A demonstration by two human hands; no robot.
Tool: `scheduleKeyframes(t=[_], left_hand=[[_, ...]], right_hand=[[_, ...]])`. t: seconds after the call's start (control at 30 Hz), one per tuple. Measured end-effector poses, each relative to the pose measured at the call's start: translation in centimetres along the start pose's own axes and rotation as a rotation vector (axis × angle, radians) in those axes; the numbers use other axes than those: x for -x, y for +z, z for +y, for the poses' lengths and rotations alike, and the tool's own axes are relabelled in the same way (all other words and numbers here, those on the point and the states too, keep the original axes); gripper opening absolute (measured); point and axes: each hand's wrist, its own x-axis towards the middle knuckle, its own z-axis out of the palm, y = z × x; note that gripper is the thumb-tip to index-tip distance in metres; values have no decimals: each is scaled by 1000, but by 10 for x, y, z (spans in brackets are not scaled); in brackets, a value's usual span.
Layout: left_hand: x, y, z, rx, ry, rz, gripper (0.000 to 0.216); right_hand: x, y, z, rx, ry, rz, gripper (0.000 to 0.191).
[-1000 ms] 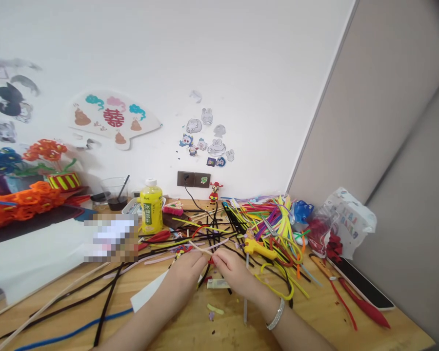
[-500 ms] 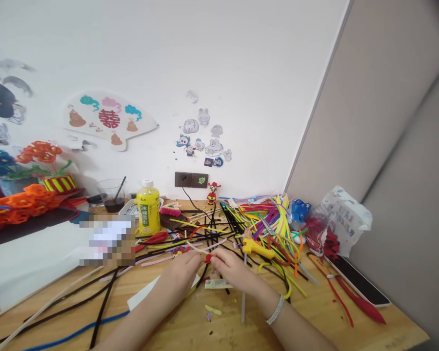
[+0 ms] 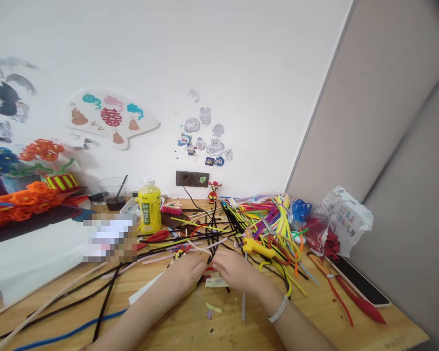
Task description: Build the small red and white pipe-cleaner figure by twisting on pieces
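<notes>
Over the middle of the table my left hand (image 3: 188,272) and my right hand (image 3: 234,268) are close together, fingertips nearly meeting. Between them shows a small red piece (image 3: 210,267), mostly covered by my fingers. My right fingers are pinched on it. The fingers of my left hand are bent and closed, and what they hold is hidden. Under my right hand lies a small pale flat strip (image 3: 215,282). Beyond my left hand is a small red, yellow and blue figure (image 3: 179,251). A yellow glue gun (image 3: 259,247) rests right of my hands.
Black pipe cleaners (image 3: 106,302) spread across the left side. A colourful pile of pipe cleaners (image 3: 278,214) lies back right. A yellow drink bottle (image 3: 149,207) and a plastic cup (image 3: 113,195) stand behind. Scissors (image 3: 267,225), a phone (image 3: 358,280) and a white package (image 3: 349,219) are rightward.
My fingers have bent further over the red piece, which shows less now. Both hands have shifted slightly downward, and the view has moved a little.
</notes>
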Motion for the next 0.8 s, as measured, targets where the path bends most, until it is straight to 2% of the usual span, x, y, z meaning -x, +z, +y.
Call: scheduleKeyframes(t=[0.13, 0.33, 0.47, 0.6, 0.7, 0.8], left_hand=[[1, 4, -4, -21, 17, 65, 24], [-2, -2, 1, -92, 17, 36, 25], [1, -1, 0, -67, -2, 67, 22], [4, 2, -3, -66, -41, 84, 22], [3, 3, -2, -64, -42, 69, 20], [2, 5, 0, -55, 28, -9, 18]], right_hand=[[2, -2, 2, -129, 92, 32, 19], [1, 0, 1, -243, 161, 25, 14], [1, 0, -1, -307, 196, 35, 11], [-2, 5, 0, -374, 251, 100, 20], [-3, 7, 2, -330, 210, 121, 21], [-3, 6, 1, -178, 46, 21, 17]])
